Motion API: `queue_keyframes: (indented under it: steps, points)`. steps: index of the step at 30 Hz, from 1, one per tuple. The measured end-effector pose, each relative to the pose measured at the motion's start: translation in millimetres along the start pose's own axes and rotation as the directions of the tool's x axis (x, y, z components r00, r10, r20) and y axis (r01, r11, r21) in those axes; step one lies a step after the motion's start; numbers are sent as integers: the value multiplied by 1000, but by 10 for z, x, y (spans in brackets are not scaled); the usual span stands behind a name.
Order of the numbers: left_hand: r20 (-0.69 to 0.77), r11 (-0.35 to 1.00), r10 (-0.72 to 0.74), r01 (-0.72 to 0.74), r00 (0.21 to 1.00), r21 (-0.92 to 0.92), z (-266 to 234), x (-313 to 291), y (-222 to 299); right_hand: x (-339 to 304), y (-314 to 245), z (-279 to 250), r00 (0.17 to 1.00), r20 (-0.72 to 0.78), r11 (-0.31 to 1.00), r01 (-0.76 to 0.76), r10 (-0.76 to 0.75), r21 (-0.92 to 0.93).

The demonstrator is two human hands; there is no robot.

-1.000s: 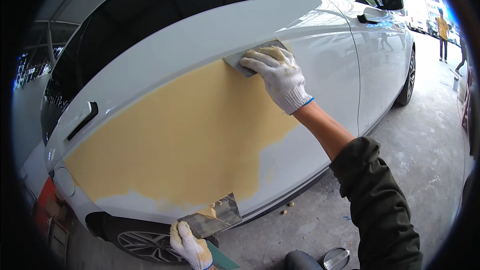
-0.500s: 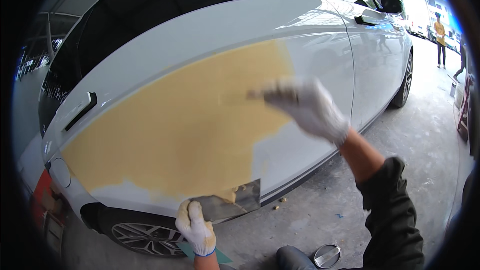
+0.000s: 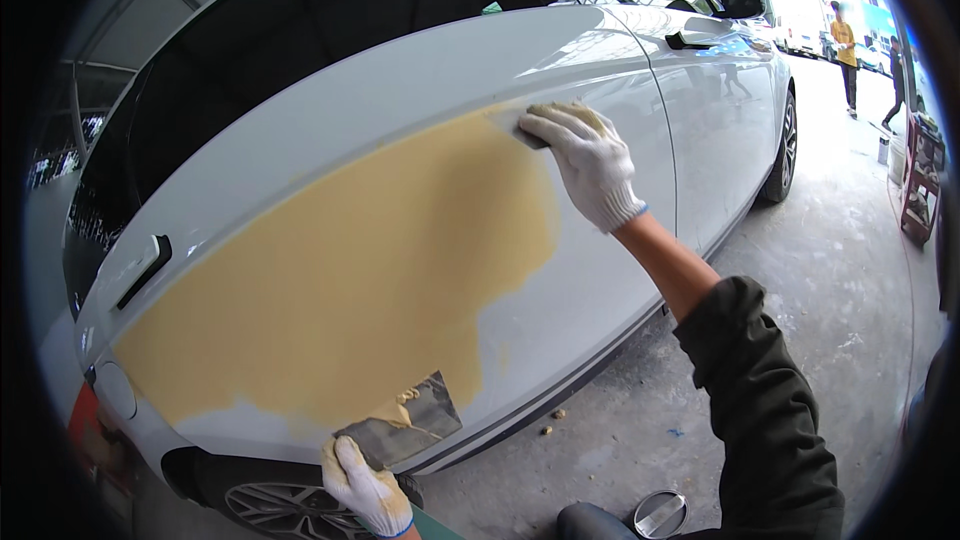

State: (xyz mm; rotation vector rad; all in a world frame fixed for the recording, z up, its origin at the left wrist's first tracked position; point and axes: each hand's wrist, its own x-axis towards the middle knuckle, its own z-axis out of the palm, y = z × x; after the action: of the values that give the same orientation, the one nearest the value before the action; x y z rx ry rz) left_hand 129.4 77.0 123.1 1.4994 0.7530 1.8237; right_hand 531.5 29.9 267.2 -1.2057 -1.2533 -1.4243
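Note:
A wide patch of yellow body filler (image 3: 340,290) covers much of the white car's rear door (image 3: 580,315). My right hand (image 3: 585,160), in a white knitted glove with stained fingers, is closed on a thin putty spreader (image 3: 528,132). The spreader's blade touches the door at the patch's upper right edge, and my fingers partly cover it. Low at the left, my left hand (image 3: 365,488), also gloved, grips one corner of a flat dark grey mixing board (image 3: 432,418). A lump of yellow filler (image 3: 395,410) lies on that board.
Below the door is the car's wheel (image 3: 285,505), close to my left hand. A round metal tin (image 3: 660,514) stands on the concrete floor beside my knee. Small yellow crumbs (image 3: 553,422) lie by the sill. A red rack (image 3: 920,180) and a person in yellow (image 3: 843,50) are at far right.
My right hand has swung up and brought the spreader to the patch's upper right edge. The left hand and board have shifted slightly down and left in view, the board tilting; the view itself has also shifted.

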Motion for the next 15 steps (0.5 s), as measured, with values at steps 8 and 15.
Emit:
queue_keyframes:
  steps: [8, 15]
  points:
    - [34, 1000, -22, 21, 999, 13, -61, -40, 7, 113, 48, 424, 998, -59, 998, 18, -21, -59]
    - [-25, 993, -52, 49, 998, -110, 15, -37, -30, 102, 4, 491, 1000, -16, 1000, 8, -8, -2]
